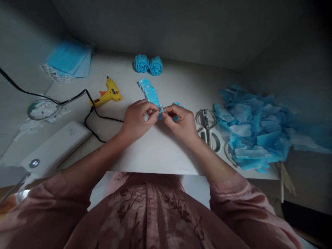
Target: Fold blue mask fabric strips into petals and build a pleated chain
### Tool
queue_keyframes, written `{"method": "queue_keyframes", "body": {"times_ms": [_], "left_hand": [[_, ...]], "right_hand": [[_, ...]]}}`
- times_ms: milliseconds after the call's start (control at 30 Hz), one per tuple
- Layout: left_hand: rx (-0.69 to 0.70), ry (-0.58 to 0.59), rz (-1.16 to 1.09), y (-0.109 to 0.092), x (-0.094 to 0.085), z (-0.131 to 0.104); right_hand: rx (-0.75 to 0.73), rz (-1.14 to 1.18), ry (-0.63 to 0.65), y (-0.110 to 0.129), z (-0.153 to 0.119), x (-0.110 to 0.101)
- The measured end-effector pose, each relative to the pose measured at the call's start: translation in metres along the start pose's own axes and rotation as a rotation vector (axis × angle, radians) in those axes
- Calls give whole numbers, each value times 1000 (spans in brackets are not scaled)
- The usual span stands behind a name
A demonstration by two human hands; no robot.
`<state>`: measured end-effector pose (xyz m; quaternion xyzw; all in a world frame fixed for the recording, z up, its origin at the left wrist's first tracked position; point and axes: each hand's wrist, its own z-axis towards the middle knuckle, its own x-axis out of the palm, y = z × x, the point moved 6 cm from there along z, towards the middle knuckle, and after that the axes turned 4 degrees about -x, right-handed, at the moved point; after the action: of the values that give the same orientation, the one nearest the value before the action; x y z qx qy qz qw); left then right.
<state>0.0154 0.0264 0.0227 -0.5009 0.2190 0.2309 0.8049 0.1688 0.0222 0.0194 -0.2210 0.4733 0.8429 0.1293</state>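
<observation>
A pleated light-blue strip [149, 92] of thin fabric runs from the tabletop down to my fingers. My left hand [138, 117] pinches its near end between thumb and index finger. Close beside it, my right hand [181, 122] pinches the same end, the fingertips of both hands almost meeting. Part of the blue material shows behind my right fingers; the rest there is hidden. Beyond the strip stand two rolled blue fabric roses, a left rose [141, 63] and a right rose [156, 66], side by side.
A yellow glue gun [107, 92] lies left with its black cord [85, 91]. Blue face masks [70, 58] are stacked at the back left. A white power bank [57, 147] and a dish of white scraps [44, 110] sit left. Scissors [206, 128] and heaped blue pieces [256, 128] lie right.
</observation>
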Motion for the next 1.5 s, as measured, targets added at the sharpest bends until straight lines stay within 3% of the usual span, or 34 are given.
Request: {"method": "queue_keyframes", "body": {"times_ms": [200, 400, 533, 667, 1067, 1500], "left_hand": [[-37, 18, -41, -2, -1, 1], [-292, 4, -348, 15, -1, 3], [-384, 174, -502, 21, 10, 4], [-385, 255, -536, 16, 11, 3], [-367, 245, -517, 21, 19, -1], [-382, 263, -527, 22, 14, 1]], "right_hand": [[23, 12, -6, -2, 0, 0], [190, 251, -3, -12, 1, 1], [246, 349, 12, -16, 2, 3], [270, 378, 64, -15, 2, 4], [278, 272, 152, -15, 1, 11], [331, 441, 208, -20, 2, 9]]}}
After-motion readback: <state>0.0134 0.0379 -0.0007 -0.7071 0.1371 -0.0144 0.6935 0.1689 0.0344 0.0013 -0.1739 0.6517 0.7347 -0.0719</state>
